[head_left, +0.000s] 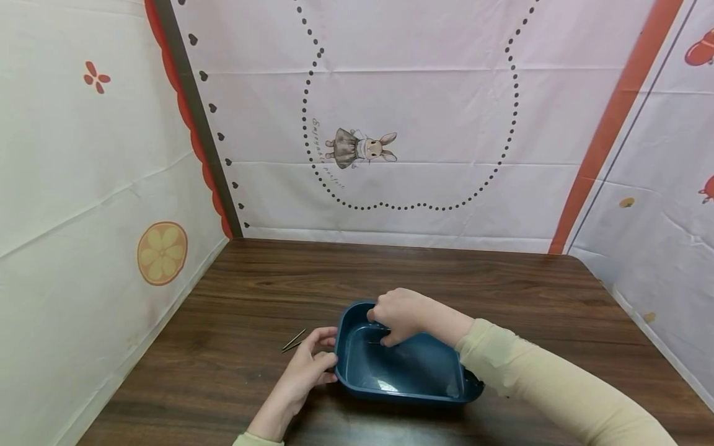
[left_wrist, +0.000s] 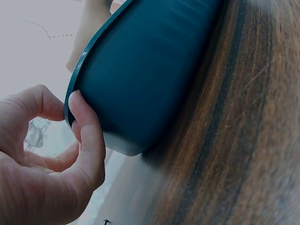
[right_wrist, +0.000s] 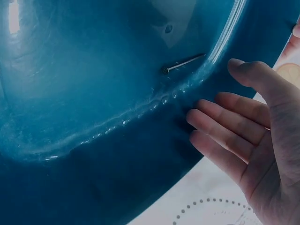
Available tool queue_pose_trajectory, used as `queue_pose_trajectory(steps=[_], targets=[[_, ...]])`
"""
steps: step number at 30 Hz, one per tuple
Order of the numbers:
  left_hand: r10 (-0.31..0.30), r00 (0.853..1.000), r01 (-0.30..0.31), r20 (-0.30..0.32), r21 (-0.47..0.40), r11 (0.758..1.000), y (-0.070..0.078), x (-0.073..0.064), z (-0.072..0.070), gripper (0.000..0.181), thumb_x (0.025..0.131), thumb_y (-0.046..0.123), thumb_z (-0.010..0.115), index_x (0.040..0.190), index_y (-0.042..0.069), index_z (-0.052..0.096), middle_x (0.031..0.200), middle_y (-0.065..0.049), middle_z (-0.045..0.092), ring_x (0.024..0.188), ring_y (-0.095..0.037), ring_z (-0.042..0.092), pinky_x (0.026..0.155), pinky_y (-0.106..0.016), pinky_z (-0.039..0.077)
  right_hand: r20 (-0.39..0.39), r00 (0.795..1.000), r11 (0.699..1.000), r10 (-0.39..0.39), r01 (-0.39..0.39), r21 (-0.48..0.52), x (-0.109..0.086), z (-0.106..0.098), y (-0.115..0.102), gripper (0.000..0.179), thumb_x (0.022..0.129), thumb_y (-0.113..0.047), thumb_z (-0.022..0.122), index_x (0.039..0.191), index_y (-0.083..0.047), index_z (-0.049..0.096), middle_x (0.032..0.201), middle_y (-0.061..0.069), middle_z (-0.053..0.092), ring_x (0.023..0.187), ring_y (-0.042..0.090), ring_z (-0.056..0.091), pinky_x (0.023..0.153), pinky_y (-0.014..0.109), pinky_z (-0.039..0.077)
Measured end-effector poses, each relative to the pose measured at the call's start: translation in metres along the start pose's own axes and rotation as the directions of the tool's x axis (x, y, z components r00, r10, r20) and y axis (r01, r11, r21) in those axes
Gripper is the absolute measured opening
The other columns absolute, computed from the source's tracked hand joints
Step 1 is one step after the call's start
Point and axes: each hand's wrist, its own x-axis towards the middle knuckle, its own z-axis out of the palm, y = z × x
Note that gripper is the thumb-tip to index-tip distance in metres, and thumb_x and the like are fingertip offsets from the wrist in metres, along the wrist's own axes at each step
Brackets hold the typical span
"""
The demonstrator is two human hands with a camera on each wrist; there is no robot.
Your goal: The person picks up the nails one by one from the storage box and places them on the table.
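A blue plastic basin [head_left: 398, 368] sits on the wooden table. At its left end, my left hand [head_left: 307, 365] pinches the rim between thumb and fingers; the left wrist view shows fingertips [left_wrist: 78, 101] against the outer wall. My right hand [head_left: 398, 316] reaches over the far rim into the basin. Its fingers are spread and hold nothing, as the right wrist view shows. A single nail [right_wrist: 185, 63] lies on the basin floor, just beyond the right fingertips. On the table, left of the basin, lie a couple of thin nails [head_left: 294, 341].
The dark wooden table [head_left: 251, 285] stretches behind and to both sides of the basin. A printed cloth [head_left: 413, 124] hangs behind it, with further cloth panels at left and right.
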Motion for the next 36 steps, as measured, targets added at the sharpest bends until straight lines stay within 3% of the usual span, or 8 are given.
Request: queue_pose_trajectory(steps=[9,23,36], targets=[[-0.002,1.000,0.002,-0.002,-0.003,1.000,-0.001,0.000,0.000,0.061,0.083,0.004,0.055,0.142,0.003,0.041,0.129,-0.019,0.044,0.081,-0.015,0.060,0.066,-0.025,0.054,0.057,0.998,1.000,-0.002,0.002,0.012,0.009,0.009,-0.004,0.025,0.084,-0.034,0.076,0.100,-0.015,0.074,0.071,-0.008,0.065,0.055,0.003,0.047,0.052,0.017,0.041],[-0.002,1.000,0.002,0.001,-0.008,1.000,0.000,0.000,0.000,0.061,0.083,0.004,0.054,0.142,0.002,0.040,0.128,-0.020,0.045,0.080,-0.013,0.059,0.065,-0.024,0.054,0.099,0.995,0.999,0.028,-0.024,-0.034,0.015,0.016,-0.009,0.024,0.078,-0.035,0.082,0.092,-0.018,0.075,0.069,-0.009,0.062,0.056,0.004,0.047,0.053,0.018,0.039],[0.001,1.000,-0.001,-0.005,0.005,1.000,0.001,-0.001,-0.001,0.061,0.082,0.003,0.054,0.141,0.002,0.041,0.129,-0.020,0.044,0.082,-0.015,0.059,0.066,-0.025,0.055,0.103,0.994,1.000,0.025,-0.025,-0.008,0.017,0.020,-0.008,0.037,0.080,-0.036,0.081,0.110,-0.017,0.070,0.085,-0.005,0.068,0.063,0.003,0.051,0.059,0.017,0.046]])
